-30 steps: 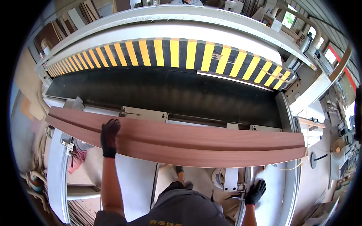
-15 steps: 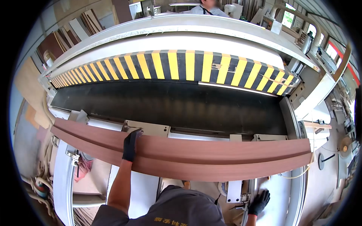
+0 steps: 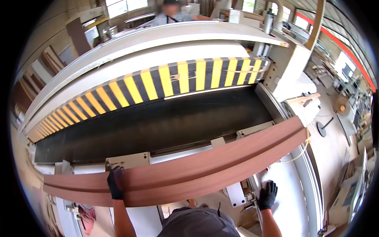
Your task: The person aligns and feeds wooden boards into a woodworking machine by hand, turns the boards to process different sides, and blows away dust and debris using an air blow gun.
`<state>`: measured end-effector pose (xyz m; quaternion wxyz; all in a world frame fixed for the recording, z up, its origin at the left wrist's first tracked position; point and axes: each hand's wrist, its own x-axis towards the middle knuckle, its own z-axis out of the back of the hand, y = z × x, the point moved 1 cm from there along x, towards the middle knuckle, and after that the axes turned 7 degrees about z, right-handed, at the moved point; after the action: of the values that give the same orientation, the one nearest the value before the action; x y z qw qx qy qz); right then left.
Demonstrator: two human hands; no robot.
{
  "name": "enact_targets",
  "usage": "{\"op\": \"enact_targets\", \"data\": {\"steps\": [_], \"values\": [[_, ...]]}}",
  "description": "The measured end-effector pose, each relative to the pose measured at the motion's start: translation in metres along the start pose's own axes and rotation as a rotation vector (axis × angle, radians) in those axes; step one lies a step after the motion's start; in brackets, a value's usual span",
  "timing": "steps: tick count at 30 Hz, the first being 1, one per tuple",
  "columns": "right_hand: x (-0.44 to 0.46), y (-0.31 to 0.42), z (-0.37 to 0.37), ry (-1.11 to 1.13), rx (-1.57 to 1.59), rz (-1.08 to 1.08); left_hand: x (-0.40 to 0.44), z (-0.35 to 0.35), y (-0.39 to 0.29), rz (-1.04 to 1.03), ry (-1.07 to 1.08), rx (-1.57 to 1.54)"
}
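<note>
A long reddish-brown wooden board [image 3: 169,179], with a step running along its length, lies across the front of a large machine. My left hand [image 3: 115,182], in a black glove, is closed on the board left of its middle, its fingers at the far edge. My right hand [image 3: 268,195], gloved too, is open with fingers apart over a white machine surface [image 3: 290,197], holding nothing. Whether its palm touches that surface, I cannot tell.
Beyond the board is a dark machine bed [image 3: 166,122] under a yellow-and-black striped guard [image 3: 146,85]. Metal stop blocks [image 3: 128,159] line the bed's near edge. A co-worker [image 3: 171,15] stands behind the machine. A pedestal stand [image 3: 322,128] is on the floor at right.
The view has turned to the right, so the board and machine appear tilted. My left hand stays on the board; my right hand remains open by the white surface.
</note>
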<state>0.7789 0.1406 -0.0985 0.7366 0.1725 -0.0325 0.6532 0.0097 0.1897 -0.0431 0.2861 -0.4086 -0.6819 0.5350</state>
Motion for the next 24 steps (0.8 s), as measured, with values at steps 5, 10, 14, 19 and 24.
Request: {"op": "enact_targets", "data": {"steps": [5, 10, 14, 19, 24], "values": [[0.001, 0.004, 0.006, -0.005, -0.016, -0.017, 0.003, 0.006, 0.008, -0.113, 0.047, 0.078], [0.001, 0.006, 0.005, 0.001, -0.019, -0.012, -0.004, -0.001, -0.002, -0.093, 0.019, 0.082], [0.002, 0.004, 0.002, 0.005, -0.035, -0.018, 0.004, 0.006, 0.006, -0.075, -0.007, 0.126], [0.0, 0.002, 0.001, -0.026, 0.014, 0.002, -0.002, -0.004, 0.0, -0.079, 0.007, 0.124], [0.002, 0.002, 0.0, 0.022, -0.023, -0.032, -0.013, -0.022, -0.013, -0.132, -0.03, 0.24]]}}
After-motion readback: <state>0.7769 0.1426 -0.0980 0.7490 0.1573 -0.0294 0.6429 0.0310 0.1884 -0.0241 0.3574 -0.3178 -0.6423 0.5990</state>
